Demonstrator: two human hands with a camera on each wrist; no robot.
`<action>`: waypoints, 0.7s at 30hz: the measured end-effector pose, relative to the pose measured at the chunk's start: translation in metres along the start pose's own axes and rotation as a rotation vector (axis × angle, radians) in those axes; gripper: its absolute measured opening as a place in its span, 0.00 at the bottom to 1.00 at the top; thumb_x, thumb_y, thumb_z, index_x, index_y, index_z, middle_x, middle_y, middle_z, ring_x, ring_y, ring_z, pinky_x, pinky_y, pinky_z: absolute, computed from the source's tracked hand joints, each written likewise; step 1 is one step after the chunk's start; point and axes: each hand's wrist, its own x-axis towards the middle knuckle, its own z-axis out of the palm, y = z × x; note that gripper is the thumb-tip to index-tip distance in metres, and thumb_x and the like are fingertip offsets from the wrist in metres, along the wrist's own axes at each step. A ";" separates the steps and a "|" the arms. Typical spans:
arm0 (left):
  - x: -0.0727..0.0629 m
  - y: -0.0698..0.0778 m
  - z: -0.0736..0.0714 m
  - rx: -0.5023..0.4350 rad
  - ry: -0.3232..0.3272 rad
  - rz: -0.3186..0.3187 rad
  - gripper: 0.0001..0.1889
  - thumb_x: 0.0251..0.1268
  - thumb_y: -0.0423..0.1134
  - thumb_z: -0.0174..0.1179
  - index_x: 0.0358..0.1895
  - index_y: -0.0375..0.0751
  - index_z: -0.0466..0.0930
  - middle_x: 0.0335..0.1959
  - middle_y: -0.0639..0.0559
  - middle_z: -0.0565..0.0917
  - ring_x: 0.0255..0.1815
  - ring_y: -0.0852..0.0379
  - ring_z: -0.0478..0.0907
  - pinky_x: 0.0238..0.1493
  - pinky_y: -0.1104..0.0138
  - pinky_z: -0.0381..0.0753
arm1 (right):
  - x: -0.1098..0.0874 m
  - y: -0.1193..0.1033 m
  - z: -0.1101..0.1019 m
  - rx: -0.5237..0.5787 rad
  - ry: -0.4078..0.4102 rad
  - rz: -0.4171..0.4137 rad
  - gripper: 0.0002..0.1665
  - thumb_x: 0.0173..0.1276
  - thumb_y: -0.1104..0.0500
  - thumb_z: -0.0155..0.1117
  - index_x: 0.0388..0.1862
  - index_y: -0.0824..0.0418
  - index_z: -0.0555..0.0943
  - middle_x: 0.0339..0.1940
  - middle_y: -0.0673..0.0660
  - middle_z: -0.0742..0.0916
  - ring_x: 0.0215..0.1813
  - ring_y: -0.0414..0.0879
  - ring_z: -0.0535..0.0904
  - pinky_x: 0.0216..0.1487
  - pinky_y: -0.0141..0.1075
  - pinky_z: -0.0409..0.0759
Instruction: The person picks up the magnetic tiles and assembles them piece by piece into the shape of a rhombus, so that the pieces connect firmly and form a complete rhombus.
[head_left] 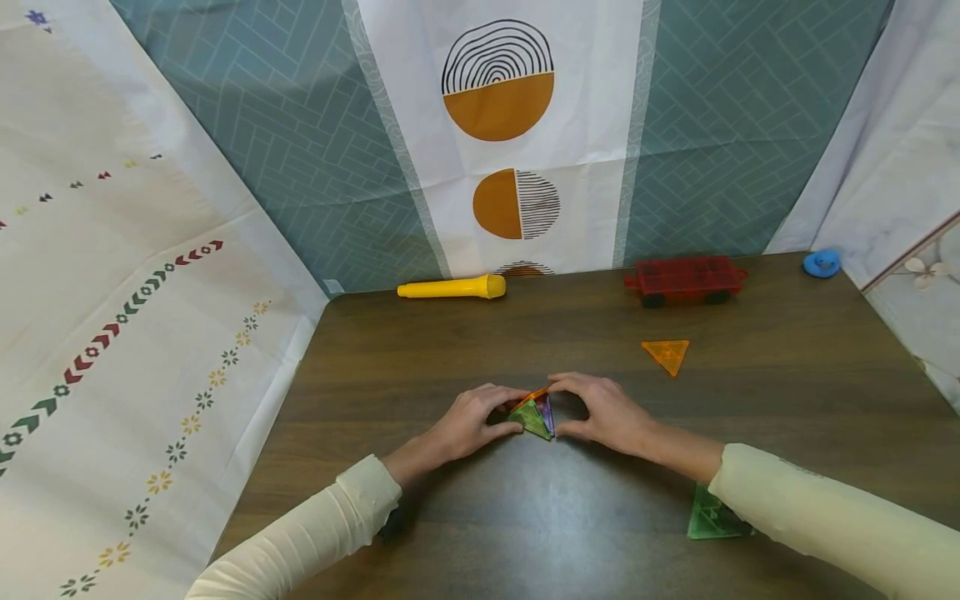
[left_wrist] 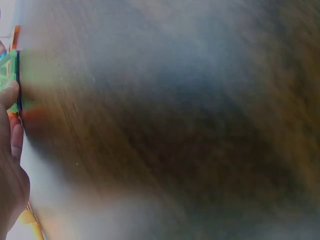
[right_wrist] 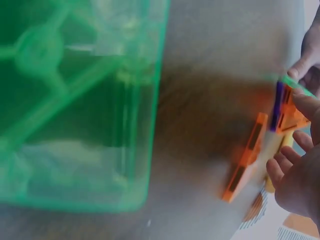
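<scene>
Small translucent magnetic tiles stand leaned together in the middle of the table: a green triangle tile [head_left: 531,420], a purple tile [head_left: 546,410] and an orange tile [head_left: 536,394]. From the left side, my left hand [head_left: 474,417] grips the group, its thumb on the green tile in the left wrist view. My right hand [head_left: 604,415] holds the other side, index finger at the orange tile's top and thumb by the purple edge. Its remaining fingers hang spread in the right wrist view. Beyond the right hand lies a loose orange triangle tile [head_left: 667,356].
A larger green tile [head_left: 712,518] lies partly under the right sleeve. Along the back edge are a yellow toy microphone [head_left: 450,288], a red toy wagon base [head_left: 686,280] and a blue rubber duck [head_left: 822,263]. Something dark peeks out beside the left sleeve [head_left: 300,537].
</scene>
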 end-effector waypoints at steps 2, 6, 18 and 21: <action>0.000 0.000 -0.001 0.000 0.006 0.006 0.28 0.71 0.45 0.72 0.71 0.46 0.80 0.61 0.53 0.86 0.55 0.60 0.82 0.57 0.64 0.84 | -0.002 0.001 -0.006 0.023 0.011 0.006 0.33 0.61 0.56 0.85 0.63 0.63 0.84 0.70 0.62 0.83 0.62 0.59 0.85 0.62 0.57 0.82; -0.001 -0.001 -0.004 -0.008 0.011 0.012 0.27 0.72 0.45 0.71 0.71 0.47 0.80 0.62 0.54 0.86 0.57 0.59 0.82 0.60 0.61 0.84 | -0.007 0.006 -0.020 0.031 0.041 0.022 0.34 0.62 0.58 0.84 0.66 0.64 0.82 0.70 0.62 0.83 0.60 0.58 0.86 0.61 0.57 0.83; 0.001 0.001 -0.016 -0.068 0.060 0.004 0.30 0.71 0.47 0.73 0.73 0.44 0.78 0.69 0.55 0.82 0.68 0.57 0.78 0.68 0.58 0.79 | -0.027 0.031 -0.074 0.007 0.047 0.145 0.49 0.67 0.52 0.81 0.80 0.68 0.69 0.78 0.69 0.74 0.75 0.69 0.72 0.68 0.67 0.73; 0.004 0.005 -0.024 -0.126 0.076 -0.032 0.34 0.74 0.47 0.71 0.79 0.44 0.71 0.76 0.56 0.75 0.75 0.57 0.72 0.74 0.54 0.74 | -0.034 0.040 -0.088 -0.026 0.030 0.197 0.55 0.67 0.48 0.80 0.84 0.67 0.63 0.76 0.72 0.75 0.64 0.69 0.81 0.66 0.65 0.76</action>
